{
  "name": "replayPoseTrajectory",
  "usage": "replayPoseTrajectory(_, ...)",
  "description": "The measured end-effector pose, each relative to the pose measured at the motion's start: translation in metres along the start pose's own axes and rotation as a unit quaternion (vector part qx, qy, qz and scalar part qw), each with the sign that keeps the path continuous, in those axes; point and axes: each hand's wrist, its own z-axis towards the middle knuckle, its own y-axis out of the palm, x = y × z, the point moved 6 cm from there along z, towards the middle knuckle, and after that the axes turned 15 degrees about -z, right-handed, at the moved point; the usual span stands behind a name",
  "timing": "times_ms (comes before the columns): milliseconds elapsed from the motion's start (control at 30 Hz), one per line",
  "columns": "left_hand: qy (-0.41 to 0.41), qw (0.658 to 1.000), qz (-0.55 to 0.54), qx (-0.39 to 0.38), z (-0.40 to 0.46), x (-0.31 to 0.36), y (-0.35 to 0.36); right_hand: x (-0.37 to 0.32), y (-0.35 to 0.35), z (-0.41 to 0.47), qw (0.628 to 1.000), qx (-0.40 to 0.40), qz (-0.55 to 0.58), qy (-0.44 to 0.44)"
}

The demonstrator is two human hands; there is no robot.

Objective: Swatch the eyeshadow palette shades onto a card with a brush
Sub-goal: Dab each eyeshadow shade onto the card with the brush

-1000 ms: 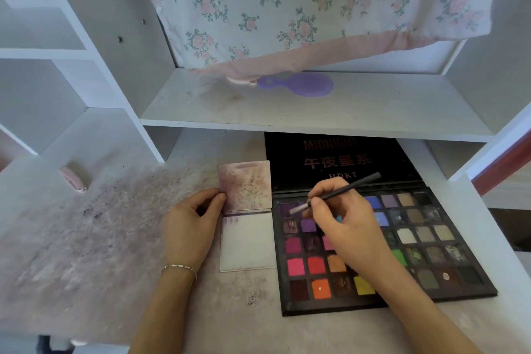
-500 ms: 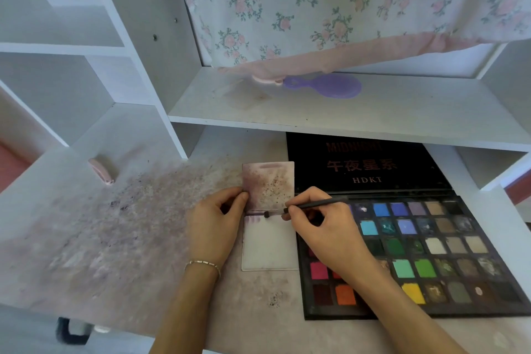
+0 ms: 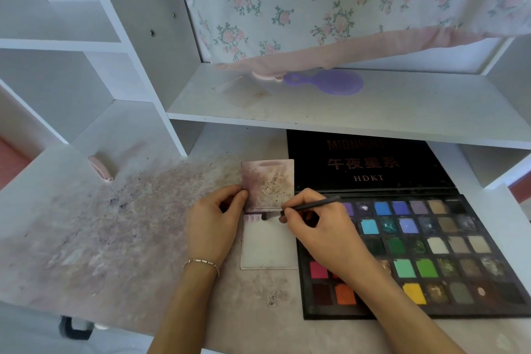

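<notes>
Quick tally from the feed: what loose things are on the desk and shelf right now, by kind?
Cards: 2, upper stained card, lower white card
Brushes: 1, brush held by the right hand; left hand steadies the upper card
Eyeshadow palettes: 1, palette
Purple hairbrushes: 1, hairbrush on the shelf
Pink oblong items: 1
Total: 6

There is only the one camera, sitting on the person's head and looking forward and down over the worktop. It is hanging close above both forearms, which are coming in from the bottom edge, the left hand and right hand landing near the middle of the view. The wide lens is bending the shelf and its uprights outward (straight boards are looking bowed). The far side is taking in the floral cloth hanging ahead, so the view is facing the shelving squarely.
</notes>
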Motion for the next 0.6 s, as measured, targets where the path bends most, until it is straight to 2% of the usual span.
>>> replayPoseTrajectory(600,0.003,1.0,0.001,0.009,-0.0004,-0.0001,-0.001,-0.0004,0.0007,0.0007,1.0,-0.003,-0.022,-0.012)
